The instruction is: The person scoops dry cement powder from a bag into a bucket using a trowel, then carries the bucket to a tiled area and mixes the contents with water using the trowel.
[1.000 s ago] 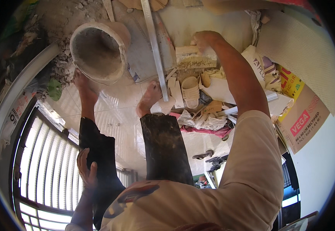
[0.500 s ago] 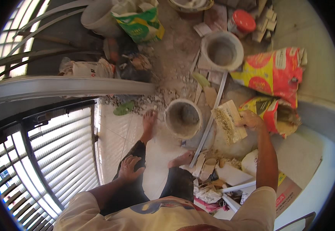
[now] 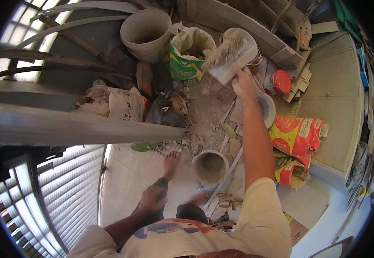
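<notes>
My right arm stretches far forward, and my right hand is closed on the near edge of a pale, flat tile-like piece. Gritty grey-brown rubble covers its upper side, smeared by motion. It hangs over a whitish bucket at the back, hiding much of it, just right of an open green-and-yellow bag. My left hand rests on my left knee, fingers extended and empty. Between my feet and the rubble stands a grey bucket; another grey bucket sits partly behind my right forearm.
A large white bucket stands at the back left. Red-and-yellow bags lie at the right, below a red-lidded tub. A metal beam crosses from the left. Broken rubble covers the floor ahead of my bare foot.
My right hand has carried the tile-like piece forward and left, from beside the red-and-yellow bags to above the back bucket. The view has shifted forward; my left hand stays on my knee.
</notes>
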Demonstrator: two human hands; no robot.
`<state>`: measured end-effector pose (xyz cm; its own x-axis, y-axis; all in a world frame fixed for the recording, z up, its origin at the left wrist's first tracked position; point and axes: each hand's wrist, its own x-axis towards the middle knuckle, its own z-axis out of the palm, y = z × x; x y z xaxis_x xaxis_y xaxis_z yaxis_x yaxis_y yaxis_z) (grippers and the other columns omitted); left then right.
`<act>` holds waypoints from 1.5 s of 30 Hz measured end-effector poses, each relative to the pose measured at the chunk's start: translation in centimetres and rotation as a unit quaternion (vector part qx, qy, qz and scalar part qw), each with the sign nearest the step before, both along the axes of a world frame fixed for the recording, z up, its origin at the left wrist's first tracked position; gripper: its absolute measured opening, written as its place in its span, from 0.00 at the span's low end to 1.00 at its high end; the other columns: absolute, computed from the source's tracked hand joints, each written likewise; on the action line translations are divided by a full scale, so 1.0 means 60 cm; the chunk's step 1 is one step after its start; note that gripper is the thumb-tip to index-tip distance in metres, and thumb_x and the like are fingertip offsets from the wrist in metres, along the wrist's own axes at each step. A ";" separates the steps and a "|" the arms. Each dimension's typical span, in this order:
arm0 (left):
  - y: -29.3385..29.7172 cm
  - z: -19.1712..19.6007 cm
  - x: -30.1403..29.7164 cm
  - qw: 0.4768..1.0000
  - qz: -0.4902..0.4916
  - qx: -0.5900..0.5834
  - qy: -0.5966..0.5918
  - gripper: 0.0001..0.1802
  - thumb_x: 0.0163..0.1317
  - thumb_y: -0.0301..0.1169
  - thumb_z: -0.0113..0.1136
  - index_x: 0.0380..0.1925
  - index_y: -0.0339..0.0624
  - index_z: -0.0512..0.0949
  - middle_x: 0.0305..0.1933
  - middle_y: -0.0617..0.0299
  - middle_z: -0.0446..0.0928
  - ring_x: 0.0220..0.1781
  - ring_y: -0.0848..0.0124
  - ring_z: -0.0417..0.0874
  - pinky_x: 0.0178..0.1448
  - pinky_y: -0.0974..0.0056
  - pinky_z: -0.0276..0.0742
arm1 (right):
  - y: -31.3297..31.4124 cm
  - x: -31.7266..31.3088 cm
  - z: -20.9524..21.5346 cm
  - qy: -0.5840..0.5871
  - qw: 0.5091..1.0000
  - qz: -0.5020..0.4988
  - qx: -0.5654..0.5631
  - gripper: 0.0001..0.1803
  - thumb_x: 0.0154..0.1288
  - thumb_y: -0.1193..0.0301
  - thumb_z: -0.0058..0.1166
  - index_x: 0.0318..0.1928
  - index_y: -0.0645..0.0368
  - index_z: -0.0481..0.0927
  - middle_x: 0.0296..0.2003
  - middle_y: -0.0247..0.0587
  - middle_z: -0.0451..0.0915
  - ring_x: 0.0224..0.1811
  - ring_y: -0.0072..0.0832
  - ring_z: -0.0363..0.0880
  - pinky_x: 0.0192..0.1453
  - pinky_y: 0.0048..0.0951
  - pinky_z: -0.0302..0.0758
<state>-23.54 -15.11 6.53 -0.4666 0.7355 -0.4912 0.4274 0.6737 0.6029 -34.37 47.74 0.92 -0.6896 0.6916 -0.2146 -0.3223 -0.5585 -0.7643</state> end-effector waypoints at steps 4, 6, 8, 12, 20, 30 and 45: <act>-0.008 -0.001 -0.041 0.999 0.017 0.027 -0.021 0.35 0.65 0.50 0.65 0.67 0.44 0.73 0.66 0.46 0.75 0.71 0.44 0.71 0.73 0.41 0.64 | 0.027 -0.147 -0.058 -0.007 0.988 -0.108 0.111 0.21 0.69 0.75 0.64 0.61 0.66 0.77 0.54 0.40 0.82 0.54 0.31 0.79 0.59 0.33 0.76; -0.011 0.003 -0.054 0.998 0.044 0.033 -0.031 0.34 0.65 0.50 0.64 0.66 0.43 0.74 0.64 0.45 0.76 0.69 0.43 0.73 0.72 0.41 0.65 | 0.005 -0.194 -0.084 -0.052 0.982 -0.110 0.143 0.21 0.68 0.76 0.65 0.60 0.64 0.78 0.53 0.38 0.83 0.53 0.30 0.80 0.58 0.33 0.76; -0.012 -0.004 -0.067 0.995 0.073 0.058 -0.033 0.34 0.65 0.51 0.64 0.65 0.42 0.74 0.64 0.45 0.77 0.68 0.42 0.74 0.71 0.41 0.66 | -0.009 -0.219 -0.103 -0.141 0.971 -0.095 0.166 0.22 0.66 0.79 0.65 0.60 0.62 0.77 0.52 0.36 0.83 0.54 0.31 0.81 0.59 0.35 0.76; -0.013 -0.008 -0.082 0.995 0.079 0.029 -0.052 0.33 0.65 0.49 0.64 0.65 0.41 0.74 0.64 0.44 0.77 0.67 0.42 0.75 0.71 0.41 0.67 | -0.020 -0.242 -0.094 -0.328 0.828 -0.172 0.421 0.17 0.64 0.75 0.64 0.52 0.62 0.80 0.43 0.49 0.86 0.44 0.44 0.86 0.51 0.42 0.80; -0.006 -0.013 -0.096 0.995 0.079 0.019 -0.057 0.33 0.66 0.49 0.63 0.66 0.41 0.73 0.66 0.44 0.75 0.69 0.44 0.73 0.73 0.42 0.64 | -0.071 -0.305 -0.048 -0.385 0.559 -0.057 0.732 0.09 0.64 0.74 0.53 0.44 0.60 0.77 0.36 0.60 0.85 0.41 0.56 0.86 0.44 0.56 0.81; -0.009 -0.025 -0.101 0.989 0.103 -0.015 -0.103 0.36 0.66 0.51 0.64 0.68 0.41 0.72 0.68 0.44 0.73 0.75 0.46 0.69 0.77 0.42 0.60 | -0.077 -0.349 -0.057 -0.455 0.592 -0.053 0.663 0.20 0.72 0.60 0.53 0.58 0.52 0.82 0.50 0.63 0.85 0.53 0.54 0.84 0.58 0.55 0.77; -0.029 -0.075 -0.181 0.915 0.345 0.084 -0.194 0.36 0.69 0.33 0.67 0.73 0.38 0.65 0.70 0.52 0.72 0.74 0.57 0.70 0.78 0.51 0.62 | -0.217 0.146 -0.069 -0.568 0.648 -0.181 0.474 0.16 0.62 0.63 0.62 0.40 0.63 0.76 0.36 0.60 0.84 0.41 0.61 0.84 0.47 0.52 0.80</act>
<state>-34.37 -16.87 2.03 -0.6626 0.4125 -0.6251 -0.3316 0.5868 0.7387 -25.63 34.75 -3.21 -0.2155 0.9563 0.1978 0.7711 0.2909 -0.5664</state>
